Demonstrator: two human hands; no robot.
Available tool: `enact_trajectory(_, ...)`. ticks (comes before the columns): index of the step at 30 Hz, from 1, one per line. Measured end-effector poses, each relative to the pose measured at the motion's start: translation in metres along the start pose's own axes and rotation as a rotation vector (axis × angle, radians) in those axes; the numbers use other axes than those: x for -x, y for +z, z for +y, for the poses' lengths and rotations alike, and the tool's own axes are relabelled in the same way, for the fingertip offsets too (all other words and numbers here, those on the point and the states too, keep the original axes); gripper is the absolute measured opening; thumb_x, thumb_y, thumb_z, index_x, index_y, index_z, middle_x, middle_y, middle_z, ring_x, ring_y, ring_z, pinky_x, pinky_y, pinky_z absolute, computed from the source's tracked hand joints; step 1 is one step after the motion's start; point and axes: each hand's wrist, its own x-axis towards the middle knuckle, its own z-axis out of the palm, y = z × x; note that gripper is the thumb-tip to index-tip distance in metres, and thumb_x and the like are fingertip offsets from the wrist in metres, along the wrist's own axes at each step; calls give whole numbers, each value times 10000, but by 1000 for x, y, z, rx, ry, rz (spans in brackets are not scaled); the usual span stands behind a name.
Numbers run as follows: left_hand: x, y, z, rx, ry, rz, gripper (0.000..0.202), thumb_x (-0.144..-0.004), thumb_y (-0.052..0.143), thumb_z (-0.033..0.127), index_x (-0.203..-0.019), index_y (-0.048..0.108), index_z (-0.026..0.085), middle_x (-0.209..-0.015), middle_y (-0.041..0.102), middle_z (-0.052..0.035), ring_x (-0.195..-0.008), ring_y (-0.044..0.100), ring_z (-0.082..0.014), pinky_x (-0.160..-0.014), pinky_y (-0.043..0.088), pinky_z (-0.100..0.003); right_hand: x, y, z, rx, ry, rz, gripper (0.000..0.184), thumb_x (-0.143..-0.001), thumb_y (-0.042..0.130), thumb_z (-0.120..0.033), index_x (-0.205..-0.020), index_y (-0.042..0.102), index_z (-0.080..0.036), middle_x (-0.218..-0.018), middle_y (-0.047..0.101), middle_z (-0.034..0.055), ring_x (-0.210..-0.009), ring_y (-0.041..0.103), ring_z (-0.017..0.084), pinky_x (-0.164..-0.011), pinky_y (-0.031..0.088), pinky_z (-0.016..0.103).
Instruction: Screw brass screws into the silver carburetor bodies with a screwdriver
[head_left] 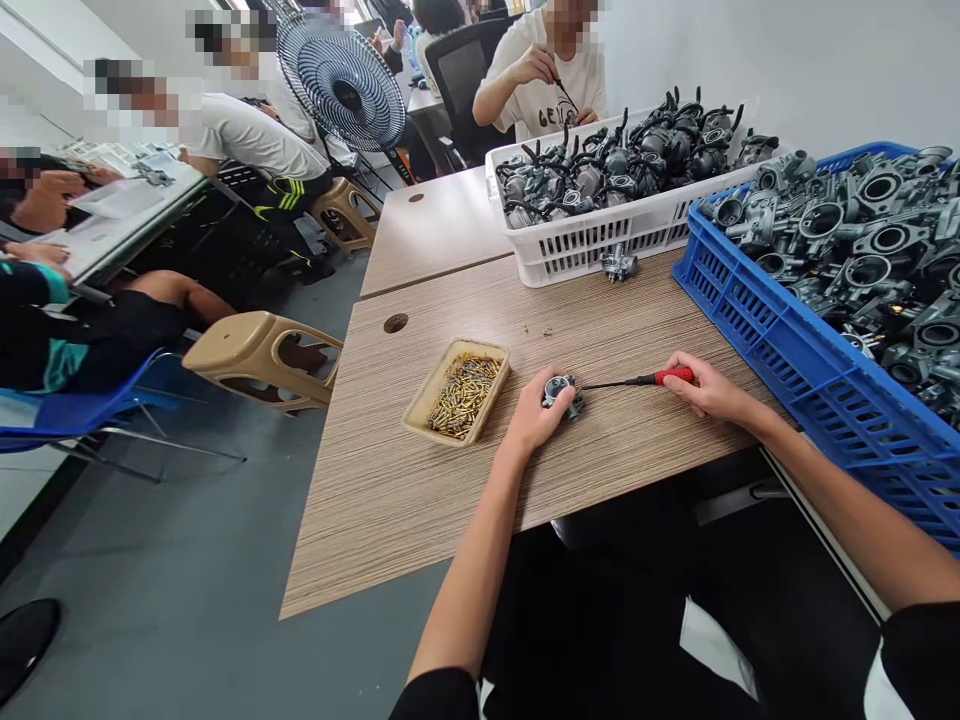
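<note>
My left hand is closed around a small grey metal carburetor body resting on the wooden table. My right hand grips a red-handled screwdriver. Its thin dark shaft lies almost level and its tip reaches the carburetor body from the right. A tan tray of small brass parts sits just left of my left hand.
A blue crate of grey carburetor bodies stands at the right. A white basket of assembled ones sits at the back, one loose carburetor before it. Across the table a person works. Others, stools and a fan are left.
</note>
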Motion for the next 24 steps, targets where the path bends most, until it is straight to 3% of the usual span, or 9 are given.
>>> enact_trajectory(8, 0, 0, -1, 11, 11, 5, 364, -988, 539, 535, -1029, 657, 194, -923, 700, -37, -836, 619, -201, -828, 506, -333, 0, 1, -1, 5, 16, 6, 434, -1010, 603, -680, -927, 486, -270, -528, 413, -106, -383, 386, 118, -387, 295, 268)
enact_trajectory(24, 0, 0, 4, 8, 5, 2, 336, -979, 536, 521, -988, 639, 202, -890, 676, -29, -829, 607, -203, -812, 480, -331, -1, 3, -1, 5, 18, 41, 437, -974, 629, -691, -986, 534, -264, -530, 395, -114, -365, 384, 114, -376, 320, 259)
